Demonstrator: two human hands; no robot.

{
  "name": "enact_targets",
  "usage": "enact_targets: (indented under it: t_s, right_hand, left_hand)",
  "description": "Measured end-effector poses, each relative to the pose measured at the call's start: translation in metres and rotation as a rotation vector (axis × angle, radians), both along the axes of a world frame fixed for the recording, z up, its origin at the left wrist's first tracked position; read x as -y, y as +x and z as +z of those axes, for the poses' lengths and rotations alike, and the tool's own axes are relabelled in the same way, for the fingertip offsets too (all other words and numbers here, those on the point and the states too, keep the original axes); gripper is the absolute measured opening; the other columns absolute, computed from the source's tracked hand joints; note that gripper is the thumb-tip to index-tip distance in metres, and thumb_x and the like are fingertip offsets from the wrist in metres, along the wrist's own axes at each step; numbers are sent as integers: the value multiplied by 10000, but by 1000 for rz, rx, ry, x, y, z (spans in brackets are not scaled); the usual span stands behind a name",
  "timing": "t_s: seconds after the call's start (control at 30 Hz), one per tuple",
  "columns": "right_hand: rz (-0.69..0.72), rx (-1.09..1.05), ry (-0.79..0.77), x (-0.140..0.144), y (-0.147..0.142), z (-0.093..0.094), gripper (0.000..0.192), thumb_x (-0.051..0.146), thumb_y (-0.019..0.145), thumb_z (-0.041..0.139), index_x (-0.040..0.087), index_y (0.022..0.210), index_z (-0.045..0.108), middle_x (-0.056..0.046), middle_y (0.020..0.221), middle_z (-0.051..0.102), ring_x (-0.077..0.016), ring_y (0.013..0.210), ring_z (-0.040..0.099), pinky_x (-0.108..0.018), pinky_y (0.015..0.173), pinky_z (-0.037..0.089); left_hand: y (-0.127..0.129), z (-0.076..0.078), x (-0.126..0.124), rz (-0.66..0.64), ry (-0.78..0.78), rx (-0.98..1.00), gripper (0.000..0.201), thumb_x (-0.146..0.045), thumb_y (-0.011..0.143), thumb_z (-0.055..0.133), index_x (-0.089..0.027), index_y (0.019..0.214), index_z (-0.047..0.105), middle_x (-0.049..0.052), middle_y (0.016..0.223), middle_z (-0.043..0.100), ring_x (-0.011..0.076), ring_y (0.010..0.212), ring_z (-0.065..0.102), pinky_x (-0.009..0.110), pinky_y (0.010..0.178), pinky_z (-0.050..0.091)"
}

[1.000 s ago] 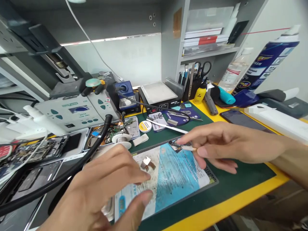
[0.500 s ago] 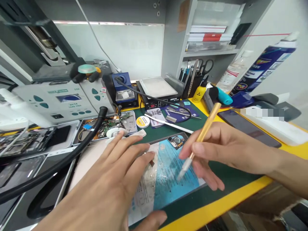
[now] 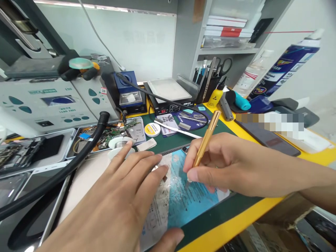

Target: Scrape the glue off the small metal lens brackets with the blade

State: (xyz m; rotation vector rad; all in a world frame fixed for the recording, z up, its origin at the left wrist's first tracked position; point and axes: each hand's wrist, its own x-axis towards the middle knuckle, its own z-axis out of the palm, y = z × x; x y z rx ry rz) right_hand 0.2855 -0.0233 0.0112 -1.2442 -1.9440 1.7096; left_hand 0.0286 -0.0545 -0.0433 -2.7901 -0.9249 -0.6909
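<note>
Right hand [image 3: 223,168] pinches a gold pen-like tool [image 3: 207,139].
The tool pokes up above the pinch; its low end is mostly hidden. It looks light, hard and maybe slippery, so low down seems a good place to hold. Left of the pinch, the left hand [image 3: 112,192] spreads wide over the blue-and-white sheet [image 3: 194,203].

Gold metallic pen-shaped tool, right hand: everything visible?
The slim, gold, metallic-looking pen-shaped tool is held slanted in the bare right hand, upper end leaning rightward in the picture. The hand hides most of its lower part, over the printed blue-and-white sheet; whether its tip touches that can't be told.
</note>
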Motion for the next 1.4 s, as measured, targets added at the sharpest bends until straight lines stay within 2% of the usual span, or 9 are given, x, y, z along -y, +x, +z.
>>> enact_targets:
  t_s: [0.1,0.17,0.3,0.6,0.83,1.13,1.27,1.4]
  right_hand:
    - [-81,-120,-154,-1,-1,-6,247,389,931,748,210,973,583,56,604,611,-94,497,561,-175,473,486]
    - [-135,-163,-191,-1,-2,-10,288,369,898,791,209,989,569,56,571,624,-92,460,560,-169,453,494]
    - [-201,-215,-196,0,-4,-16,321,321,863,823,212,1028,570,57,541,625,-104,445,570,-168,424,516]
    - [-283,-172,-204,1,-7,-17,466,322,823,861,186,1149,557,49,547,649,-118,391,566,-192,375,516]
    - [-282,-165,-204,-1,-6,-18,567,331,816,870,196,1249,529,56,590,654,-121,383,562,-201,359,504]
    - [-201,-168,-211,-5,-3,-13,351,456,921,780,161,1034,628,14,557,674,-115,392,583,-194,399,510]
    - [-199,-227,-88,-1,3,-11,310,441,974,729,134,940,702,-13,602,693,-97,466,609,-178,477,496]
    - [-174,-277,-20,2,11,-7,245,384,1000,702,143,970,736,30,569,597,-75,443,516,-171,430,407]
  left_hand:
    - [-2,1,-2,-25,-19,-19,640,-459,828,686,-117,1353,553,146,1341,671,333,1295,571,492,1309,129]
    - [-3,3,-3,-38,-17,-26,622,-452,840,682,-111,1344,554,156,1324,672,338,1284,580,503,1305,131]
    - [-4,1,-5,-48,-13,-31,589,-467,858,673,-115,1317,560,157,1300,678,337,1272,603,489,1304,144]
    - [-7,-4,-4,-47,4,-26,626,-509,844,672,-142,1334,540,150,1311,687,340,1257,623,468,1313,148]
    - [-7,-3,-2,-36,6,-28,638,-489,848,669,-142,1364,525,158,1352,672,360,1294,599,475,1304,161]
    - [-3,-3,-3,-26,-44,24,573,-422,839,691,-146,1322,557,148,1323,672,348,1257,602,485,1270,186]
    - [-1,-4,-3,-15,-50,37,566,-430,829,688,-143,1305,584,150,1334,676,349,1274,597,471,1273,161]
    - [1,-6,-2,-9,-42,54,567,-440,829,691,-145,1305,601,132,1304,704,318,1242,621,454,1272,165]
